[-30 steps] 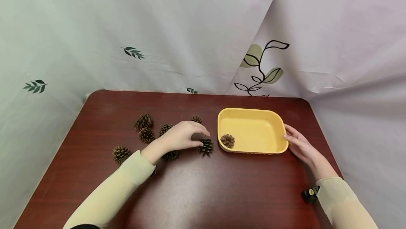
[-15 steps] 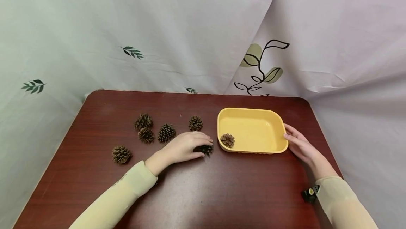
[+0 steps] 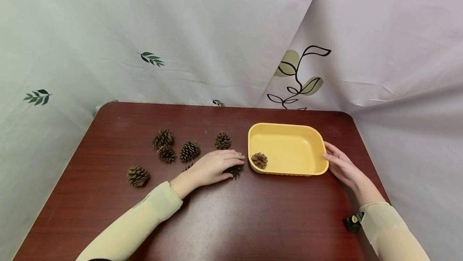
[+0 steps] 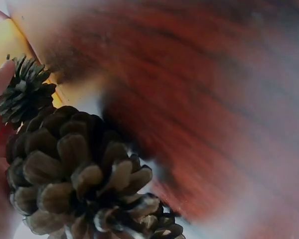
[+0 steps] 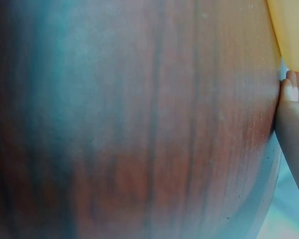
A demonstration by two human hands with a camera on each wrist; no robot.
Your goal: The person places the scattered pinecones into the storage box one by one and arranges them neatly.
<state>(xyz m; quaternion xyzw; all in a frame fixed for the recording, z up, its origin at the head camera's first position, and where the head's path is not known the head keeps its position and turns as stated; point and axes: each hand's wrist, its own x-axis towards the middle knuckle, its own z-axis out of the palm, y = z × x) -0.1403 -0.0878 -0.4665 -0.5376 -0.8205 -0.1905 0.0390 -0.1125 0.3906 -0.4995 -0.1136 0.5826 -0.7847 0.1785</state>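
My left hand (image 3: 217, 167) curls its fingers over a dark pine cone (image 3: 236, 170) just left of the yellow tub (image 3: 285, 173). Fingers and thumb meet this cone (image 4: 26, 92) in the left wrist view as well. A larger-looking cone (image 4: 74, 169) fills the foreground there, close under the wrist. My right hand (image 3: 343, 166) holds the tub's right end, thumb at the rim and fingers along the outside. One brown pine cone (image 3: 259, 160) lies in the tub's near left corner.
Left of the tub, several pine cones lie on the dark red table (image 3: 253, 220): one behind the hand (image 3: 223, 140), one in the middle (image 3: 189, 151), a touching pair (image 3: 164, 144) and one farther left (image 3: 138, 176). A white curtain (image 3: 217, 31) hangs behind the table.
My left hand has come down and slightly nearer onto the dark cone, its fingers closing round it from a spread pose. The right hand and tub stay put.
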